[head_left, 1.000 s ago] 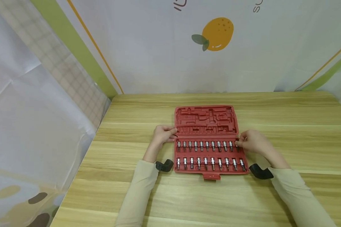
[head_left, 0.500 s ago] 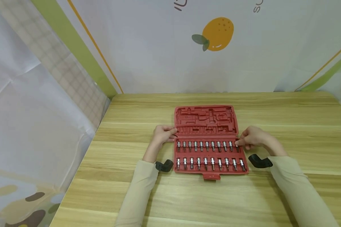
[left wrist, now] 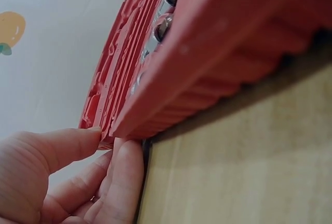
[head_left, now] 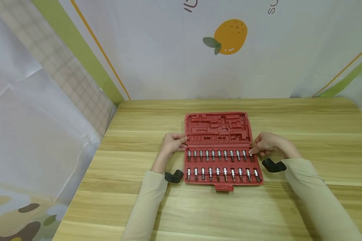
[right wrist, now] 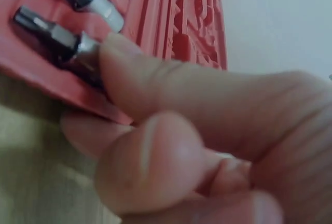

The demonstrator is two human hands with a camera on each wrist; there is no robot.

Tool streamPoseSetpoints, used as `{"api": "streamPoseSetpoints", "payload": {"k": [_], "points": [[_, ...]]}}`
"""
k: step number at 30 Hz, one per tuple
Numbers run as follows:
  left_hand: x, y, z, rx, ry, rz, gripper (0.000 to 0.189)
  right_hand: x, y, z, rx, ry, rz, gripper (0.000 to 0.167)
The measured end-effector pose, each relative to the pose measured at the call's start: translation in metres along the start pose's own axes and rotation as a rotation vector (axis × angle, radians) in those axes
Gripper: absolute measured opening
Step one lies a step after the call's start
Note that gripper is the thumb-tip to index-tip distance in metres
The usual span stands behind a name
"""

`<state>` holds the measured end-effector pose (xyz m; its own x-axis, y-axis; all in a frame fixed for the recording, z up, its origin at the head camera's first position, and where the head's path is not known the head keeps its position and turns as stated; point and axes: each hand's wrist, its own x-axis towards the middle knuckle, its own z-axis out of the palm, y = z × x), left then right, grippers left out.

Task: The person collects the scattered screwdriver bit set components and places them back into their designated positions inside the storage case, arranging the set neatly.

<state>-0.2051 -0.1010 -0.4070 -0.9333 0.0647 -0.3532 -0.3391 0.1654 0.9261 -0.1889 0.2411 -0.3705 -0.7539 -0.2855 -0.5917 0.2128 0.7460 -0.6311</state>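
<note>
An open red bit socket case [head_left: 223,162] lies on the table, its lower half holding two rows of silver bit sockets. My left hand [head_left: 171,144] pinches the left edge near the hinge; in the left wrist view the thumb [left wrist: 75,146] is on top and fingers are below. At the far right of the upper row, my right hand [head_left: 266,143] has its thumb on the end bit socket [head_left: 251,156]. Up close in the right wrist view, that bit socket [right wrist: 62,42] lies in its slot under the thumb tip, with curled fingers around the case's edge.
The wooden table [head_left: 199,214] extends around the case on all sides. A front latch [head_left: 224,187] sticks out towards me. Black wrist-worn pieces [head_left: 173,176] sit by both cuffs. Behind the table hangs a printed white curtain [head_left: 157,53].
My right wrist and forearm have risen away from me while the thumb stays at the end bit socket. The left hand and the case hold their place.
</note>
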Motion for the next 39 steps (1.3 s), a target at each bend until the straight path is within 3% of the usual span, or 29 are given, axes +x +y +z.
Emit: {"api": "streamPoseSetpoints", "payload": {"k": [9, 15, 20, 25, 28, 35, 39], "points": [[0.002, -0.003, 0.002, 0.016, 0.020, 0.017, 0.028, 0.004, 0.000, 0.001, -0.005, 0.007, 0.021, 0.036], [0.002, -0.003, 0.004, 0.019, 0.008, 0.023, 0.028, 0.004, 0.004, 0.002, -0.022, 0.015, -0.013, 0.041], [0.002, -0.003, 0.003, 0.030, 0.017, 0.023, 0.028, 0.003, 0.006, 0.004, -0.030, 0.060, -0.059, 0.039], [0.002, -0.001, 0.002, 0.052, 0.001, 0.022, 0.029, 0.001, 0.009, 0.003, -0.016, 0.093, -0.103, 0.025], [0.002, 0.001, 0.002, 0.066, -0.012, 0.026, 0.031, 0.002, 0.009, -0.001, -0.024, 0.147, -0.124, 0.024], [0.003, 0.007, 0.000, 0.121, -0.017, 0.062, 0.032, 0.011, 0.003, -0.007, -0.028, 0.324, -0.191, 0.051], [0.006, 0.010, 0.000, 0.154, -0.015, 0.080, 0.033, 0.017, 0.001, -0.008, -0.018, 0.395, -0.215, 0.052]]}}
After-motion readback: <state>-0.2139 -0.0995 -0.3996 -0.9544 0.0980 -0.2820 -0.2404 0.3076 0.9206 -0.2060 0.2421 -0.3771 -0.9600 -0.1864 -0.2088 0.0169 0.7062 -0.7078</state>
